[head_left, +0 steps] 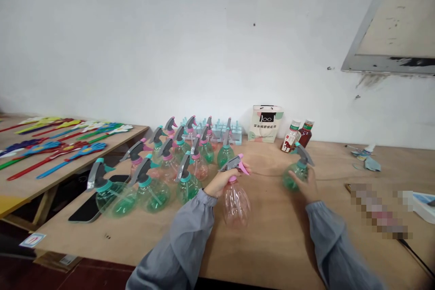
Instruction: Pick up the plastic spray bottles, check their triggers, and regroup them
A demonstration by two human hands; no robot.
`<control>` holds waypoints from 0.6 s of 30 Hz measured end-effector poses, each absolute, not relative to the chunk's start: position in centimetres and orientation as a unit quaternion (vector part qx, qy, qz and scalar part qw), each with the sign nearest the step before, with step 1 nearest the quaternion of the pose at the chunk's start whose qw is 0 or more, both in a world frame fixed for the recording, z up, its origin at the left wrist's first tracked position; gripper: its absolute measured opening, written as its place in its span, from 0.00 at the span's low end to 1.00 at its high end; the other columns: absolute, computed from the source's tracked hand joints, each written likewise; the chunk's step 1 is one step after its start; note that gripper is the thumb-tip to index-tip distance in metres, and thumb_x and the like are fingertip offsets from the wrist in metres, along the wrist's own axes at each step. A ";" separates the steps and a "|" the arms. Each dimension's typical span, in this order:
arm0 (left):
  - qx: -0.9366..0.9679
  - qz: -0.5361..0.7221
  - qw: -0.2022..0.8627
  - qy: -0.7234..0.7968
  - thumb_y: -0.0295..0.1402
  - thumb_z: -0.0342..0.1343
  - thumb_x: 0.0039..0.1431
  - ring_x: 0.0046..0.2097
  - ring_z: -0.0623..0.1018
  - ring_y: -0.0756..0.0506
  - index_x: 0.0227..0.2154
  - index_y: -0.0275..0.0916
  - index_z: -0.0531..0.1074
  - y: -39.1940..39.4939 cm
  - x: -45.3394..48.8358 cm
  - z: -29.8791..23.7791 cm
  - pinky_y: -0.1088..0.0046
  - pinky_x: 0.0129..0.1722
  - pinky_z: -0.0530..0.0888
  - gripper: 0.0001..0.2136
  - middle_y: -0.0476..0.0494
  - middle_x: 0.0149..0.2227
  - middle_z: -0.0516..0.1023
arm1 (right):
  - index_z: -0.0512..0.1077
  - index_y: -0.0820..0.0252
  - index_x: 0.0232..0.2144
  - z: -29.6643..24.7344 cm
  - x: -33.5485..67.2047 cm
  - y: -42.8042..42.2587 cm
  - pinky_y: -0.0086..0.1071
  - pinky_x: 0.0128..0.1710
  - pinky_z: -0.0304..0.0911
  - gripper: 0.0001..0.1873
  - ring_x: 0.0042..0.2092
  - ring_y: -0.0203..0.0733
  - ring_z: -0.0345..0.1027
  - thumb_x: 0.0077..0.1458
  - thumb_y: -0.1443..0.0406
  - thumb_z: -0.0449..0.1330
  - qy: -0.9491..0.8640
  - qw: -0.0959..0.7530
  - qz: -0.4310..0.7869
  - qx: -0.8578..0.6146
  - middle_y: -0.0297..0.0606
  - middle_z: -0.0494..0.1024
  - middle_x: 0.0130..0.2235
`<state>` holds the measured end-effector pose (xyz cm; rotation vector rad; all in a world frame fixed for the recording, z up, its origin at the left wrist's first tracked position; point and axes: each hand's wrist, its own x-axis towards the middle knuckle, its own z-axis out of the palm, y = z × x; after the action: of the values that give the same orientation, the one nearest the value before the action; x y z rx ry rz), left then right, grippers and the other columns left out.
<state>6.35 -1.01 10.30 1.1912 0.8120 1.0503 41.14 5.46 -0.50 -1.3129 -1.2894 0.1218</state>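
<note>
**Item 1.** Left hand (220, 182), grey sleeve: clenched round the neck of a clear pink plastic spray bottle (237, 206), just under its grey trigger w/ pink nozzle. Bottle upright, base on the plywood table (272, 244), approx. centre.

**Item 2.** Right hand (306, 186), grey sleeve: fingers wrapped round the body of a clear green plastic spray bottle (291, 180) w/ teal collar & grey trigger. Upright on same table, to the right of the pink one, apart from it.

**Item 3.** Cluster of green and pink spray bottles (163, 167), same type, standing in rows just left of the left hand.

**Item 4.** Flat black slab, phone or tablet (84, 208), at the table's left edge, beside the front bottles.

**Item 5.** Pale blue plastic moulds (234, 133) at the wall, behind the cluster.

**Item 6.** White printed carton (265, 123) next to them. Two small red-filled drink bottles (299, 135) lean just to its right.

**Item 7.** Second plywood table (30, 181), far left, w/ rows of multicoloured plastic hand-shaped clappers (61, 145) laid flat.
</note>
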 end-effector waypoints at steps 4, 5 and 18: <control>0.530 0.457 0.635 0.326 0.38 0.62 0.40 0.42 0.81 0.41 0.39 0.38 0.79 -0.7 6.3 10.9 0.76 0.27 0.65 0.20 0.39 0.39 0.84 | 0.71 0.53 0.47 -1.4 37.4 0.5 0.55 0.55 0.66 0.31 0.50 0.56 0.72 0.44 0.45 0.68 -0.622 0.573 0.083 -0.527 0.44 0.78 0.45; 0.538 0.455 0.635 0.316 0.37 0.62 0.40 0.40 0.81 0.42 0.38 0.38 0.79 -0.7 6.3 11.1 0.76 0.26 0.65 0.19 0.39 0.38 0.84 | 0.71 0.54 0.47 -1.5 36.7 -0.3 0.55 0.54 0.67 0.31 0.49 0.56 0.73 0.45 0.45 0.68 -0.627 0.571 0.088 -0.522 0.45 0.78 0.45; 0.502 0.466 0.641 0.346 0.32 0.54 0.33 0.20 0.62 0.54 0.19 0.38 0.72 -0.8 7.0 10.8 0.79 0.19 0.57 0.06 0.50 0.19 0.71 | 0.71 0.58 0.48 -1.7 35.3 -1.3 0.58 0.55 0.67 0.36 0.51 0.58 0.73 0.44 0.42 0.67 -0.619 0.573 0.125 -0.522 0.49 0.79 0.47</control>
<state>7.03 -0.84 10.80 1.1439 0.7883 1.0632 35.30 -1.26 -1.74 -1.2230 -1.4521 0.2940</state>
